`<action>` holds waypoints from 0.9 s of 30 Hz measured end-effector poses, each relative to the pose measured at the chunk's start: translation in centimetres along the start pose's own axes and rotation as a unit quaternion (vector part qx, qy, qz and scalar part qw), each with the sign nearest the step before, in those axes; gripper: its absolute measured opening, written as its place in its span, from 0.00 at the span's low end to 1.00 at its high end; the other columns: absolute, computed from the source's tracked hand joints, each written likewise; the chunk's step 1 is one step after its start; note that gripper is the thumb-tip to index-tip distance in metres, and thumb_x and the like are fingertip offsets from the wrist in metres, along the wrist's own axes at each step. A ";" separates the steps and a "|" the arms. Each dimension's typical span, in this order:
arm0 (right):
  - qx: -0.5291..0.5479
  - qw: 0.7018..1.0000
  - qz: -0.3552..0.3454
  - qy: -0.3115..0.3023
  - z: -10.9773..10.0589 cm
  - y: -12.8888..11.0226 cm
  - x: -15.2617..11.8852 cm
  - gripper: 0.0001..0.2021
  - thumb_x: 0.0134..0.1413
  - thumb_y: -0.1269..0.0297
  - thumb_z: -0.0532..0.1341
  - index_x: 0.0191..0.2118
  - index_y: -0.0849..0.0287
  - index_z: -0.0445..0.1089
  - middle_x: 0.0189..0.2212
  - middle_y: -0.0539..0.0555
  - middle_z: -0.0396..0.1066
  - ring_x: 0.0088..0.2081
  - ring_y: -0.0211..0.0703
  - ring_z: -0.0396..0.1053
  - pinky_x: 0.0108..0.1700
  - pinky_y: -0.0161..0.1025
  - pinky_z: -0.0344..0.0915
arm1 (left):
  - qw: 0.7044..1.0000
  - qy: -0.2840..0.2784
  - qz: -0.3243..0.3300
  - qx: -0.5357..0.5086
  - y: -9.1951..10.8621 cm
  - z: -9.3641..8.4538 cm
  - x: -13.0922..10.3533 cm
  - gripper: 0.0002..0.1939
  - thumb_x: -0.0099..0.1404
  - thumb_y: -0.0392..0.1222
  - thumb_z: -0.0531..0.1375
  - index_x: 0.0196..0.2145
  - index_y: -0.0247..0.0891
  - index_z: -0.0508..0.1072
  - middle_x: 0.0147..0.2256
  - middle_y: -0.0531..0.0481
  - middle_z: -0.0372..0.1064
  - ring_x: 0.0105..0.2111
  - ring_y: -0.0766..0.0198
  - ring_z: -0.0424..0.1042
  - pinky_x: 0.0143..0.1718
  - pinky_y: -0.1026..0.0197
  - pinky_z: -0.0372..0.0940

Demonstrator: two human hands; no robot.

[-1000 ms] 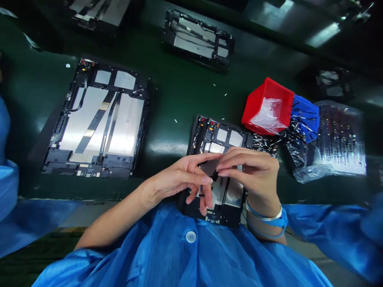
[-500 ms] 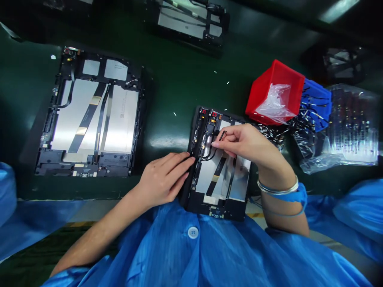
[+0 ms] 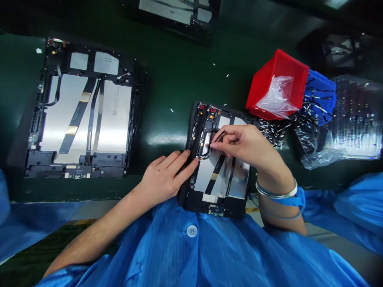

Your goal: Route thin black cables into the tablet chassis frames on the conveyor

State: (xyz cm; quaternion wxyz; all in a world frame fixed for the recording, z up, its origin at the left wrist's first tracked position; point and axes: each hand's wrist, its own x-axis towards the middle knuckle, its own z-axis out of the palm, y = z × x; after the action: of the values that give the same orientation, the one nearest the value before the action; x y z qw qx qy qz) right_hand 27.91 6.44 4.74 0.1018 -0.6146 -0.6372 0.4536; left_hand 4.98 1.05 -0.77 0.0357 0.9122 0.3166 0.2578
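Observation:
An opened tablet (image 3: 199, 179) with silver plates and dark ribbon cables lies right in front of me, slightly tilted. My right hand (image 3: 239, 143) pinches a thin black cable (image 3: 220, 136) over the tablet's upper part; the cable curves down to the tablet's left side. My left hand (image 3: 169, 171) rests at the tablet's left edge, fingers spread, with the index fingertip touching the frame near the cable's lower bend. It grips nothing.
Another opened tablet (image 3: 115, 111) lies at the left, and a third (image 3: 170, 14) at the top. To the right stand a red bin (image 3: 257, 89) with clear plastic, a blue bin (image 3: 329, 85) with black strips, and a clear tray (image 3: 359, 119).
My left index fingertip has shifted slightly right onto the frame by the cable's bend. My right hand has lowered the cable's end a little. The whole view has shifted slightly.

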 end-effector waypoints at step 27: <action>-0.280 0.924 -0.025 0.259 2.0 -0.4 -3.4 0.10 0.60 0.57 0.59 0.39 0.55 0.75 0.20 0.50 0.69 0.23 0.39 0.63 0.27 0.37 0.49 | 0.989 -0.099 0.098 -0.043 -0.6 -0.4 2.5 0.24 0.74 0.47 0.47 0.57 0.27 0.67 0.59 0.40 0.64 0.61 0.50 0.61 0.58 0.50 0.56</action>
State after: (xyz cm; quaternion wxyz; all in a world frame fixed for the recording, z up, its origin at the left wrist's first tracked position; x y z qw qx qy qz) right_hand 27.02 2.64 5.40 0.0983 -0.6979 -0.7050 0.0785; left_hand 6.15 2.94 0.54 0.0801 0.9575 0.2090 0.1821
